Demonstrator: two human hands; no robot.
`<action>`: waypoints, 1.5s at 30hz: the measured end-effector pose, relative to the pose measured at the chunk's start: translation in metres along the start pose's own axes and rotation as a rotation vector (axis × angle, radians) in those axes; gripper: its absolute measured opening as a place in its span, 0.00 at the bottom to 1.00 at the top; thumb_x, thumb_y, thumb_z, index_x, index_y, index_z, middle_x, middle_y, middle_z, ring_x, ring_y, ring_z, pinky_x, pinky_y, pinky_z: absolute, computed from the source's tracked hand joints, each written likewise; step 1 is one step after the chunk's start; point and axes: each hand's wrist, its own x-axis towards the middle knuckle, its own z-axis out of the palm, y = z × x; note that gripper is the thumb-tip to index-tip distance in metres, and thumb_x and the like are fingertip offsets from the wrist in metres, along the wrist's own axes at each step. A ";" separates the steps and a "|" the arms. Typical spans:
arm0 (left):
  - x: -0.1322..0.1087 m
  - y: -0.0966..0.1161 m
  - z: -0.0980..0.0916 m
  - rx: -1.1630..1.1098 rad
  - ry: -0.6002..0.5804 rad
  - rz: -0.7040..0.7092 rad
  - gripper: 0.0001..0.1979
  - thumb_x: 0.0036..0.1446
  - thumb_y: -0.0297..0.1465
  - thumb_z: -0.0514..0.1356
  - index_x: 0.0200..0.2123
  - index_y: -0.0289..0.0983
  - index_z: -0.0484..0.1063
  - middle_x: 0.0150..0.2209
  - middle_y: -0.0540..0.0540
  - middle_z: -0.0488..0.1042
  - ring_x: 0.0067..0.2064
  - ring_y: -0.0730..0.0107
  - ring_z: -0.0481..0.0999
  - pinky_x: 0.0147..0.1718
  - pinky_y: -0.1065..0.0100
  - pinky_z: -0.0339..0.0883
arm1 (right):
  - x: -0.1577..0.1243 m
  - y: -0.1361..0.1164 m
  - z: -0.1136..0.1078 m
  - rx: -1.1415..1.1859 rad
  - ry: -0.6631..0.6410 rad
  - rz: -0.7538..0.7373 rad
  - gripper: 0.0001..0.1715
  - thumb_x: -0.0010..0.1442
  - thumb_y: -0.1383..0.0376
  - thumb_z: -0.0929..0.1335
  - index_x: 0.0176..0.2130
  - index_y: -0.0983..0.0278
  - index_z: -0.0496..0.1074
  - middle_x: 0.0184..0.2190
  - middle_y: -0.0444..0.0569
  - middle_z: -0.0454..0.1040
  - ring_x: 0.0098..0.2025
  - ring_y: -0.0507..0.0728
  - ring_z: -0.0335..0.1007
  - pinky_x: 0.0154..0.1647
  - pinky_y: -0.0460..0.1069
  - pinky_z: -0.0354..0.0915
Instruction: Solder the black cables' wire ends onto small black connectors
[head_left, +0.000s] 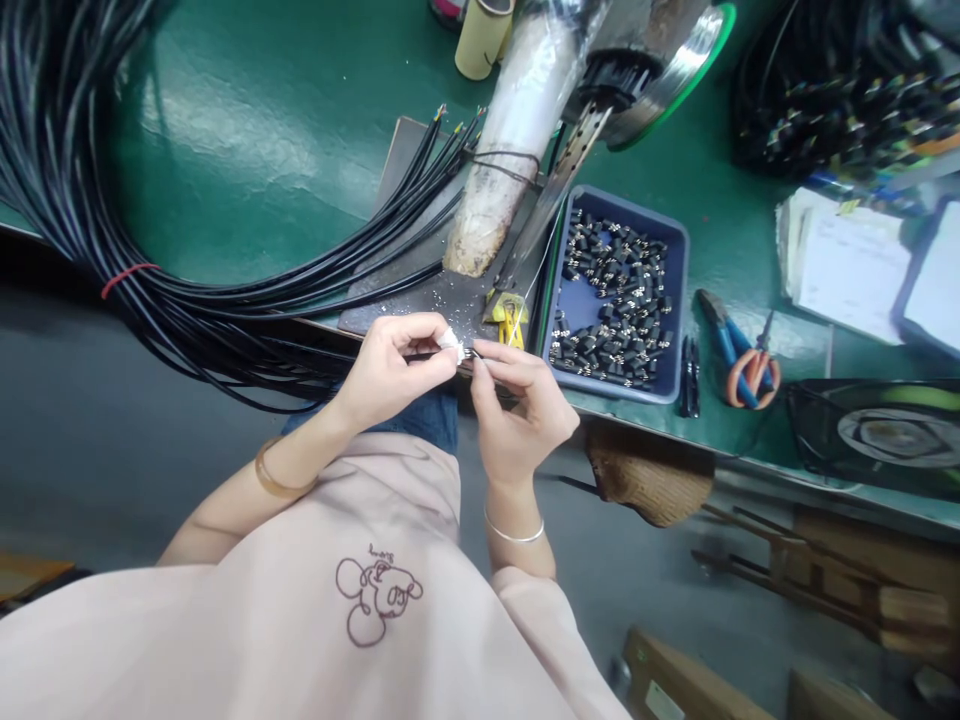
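My left hand (401, 365) pinches the end of a black cable (418, 356), with something white (453, 345) wrapped at its fingertips. Close against it, my right hand (521, 395) has thumb and fingers closed on a small dark part, seemingly one of the black connectors, held at the cable's end. The fingers cover most of the joint between the two. Just beyond the hands are a small yellow piece (511, 320) and a grey board (405, 295) with bright specks on it. A blue tray (611, 390) of small black connectors (622, 340) sits right of my hands.
A red-tied bundle of black cables (225, 295) sweeps in from the left. Above the board hang a wrapped pipe (517, 120), a slotted metal arm (559, 190) and a wire spool (694, 75). Pliers (724, 335), scissors (754, 375) and papers (847, 265) lie to the right.
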 end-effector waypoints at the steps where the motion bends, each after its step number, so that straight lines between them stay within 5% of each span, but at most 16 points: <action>1: 0.000 0.000 0.000 0.003 -0.003 0.005 0.08 0.48 0.27 0.62 0.20 0.36 0.67 0.21 0.53 0.65 0.25 0.77 0.63 0.26 0.74 0.62 | 0.000 0.000 0.001 0.013 -0.001 0.012 0.07 0.63 0.73 0.73 0.37 0.61 0.75 0.38 0.44 0.85 0.40 0.53 0.84 0.38 0.47 0.80; 8: 0.003 -0.001 -0.002 0.023 -0.040 0.027 0.06 0.44 0.25 0.60 0.19 0.36 0.66 0.20 0.54 0.63 0.24 0.78 0.61 0.25 0.75 0.60 | 0.000 0.000 0.002 0.074 -0.023 0.078 0.07 0.62 0.74 0.72 0.36 0.61 0.75 0.38 0.44 0.85 0.38 0.51 0.84 0.34 0.44 0.79; 17: 0.003 0.001 0.007 0.056 0.092 0.017 0.06 0.44 0.29 0.60 0.20 0.36 0.66 0.21 0.53 0.64 0.26 0.77 0.62 0.25 0.74 0.61 | -0.001 0.002 0.002 -0.152 0.086 -0.193 0.10 0.61 0.75 0.73 0.40 0.61 0.74 0.39 0.46 0.85 0.40 0.52 0.84 0.43 0.46 0.79; 25: 0.011 -0.001 0.013 0.078 0.177 0.045 0.06 0.46 0.29 0.60 0.22 0.36 0.66 0.23 0.53 0.64 0.27 0.77 0.62 0.24 0.76 0.61 | 0.013 0.005 0.005 -0.107 0.052 -0.080 0.08 0.62 0.73 0.72 0.36 0.61 0.74 0.38 0.44 0.84 0.41 0.53 0.83 0.42 0.48 0.78; 45: 0.016 0.004 0.012 0.168 0.177 0.150 0.07 0.51 0.27 0.60 0.22 0.36 0.66 0.23 0.53 0.63 0.25 0.79 0.60 0.23 0.75 0.56 | 0.024 0.007 0.005 -0.067 0.050 -0.092 0.07 0.63 0.72 0.72 0.36 0.60 0.74 0.39 0.45 0.84 0.43 0.56 0.83 0.43 0.52 0.79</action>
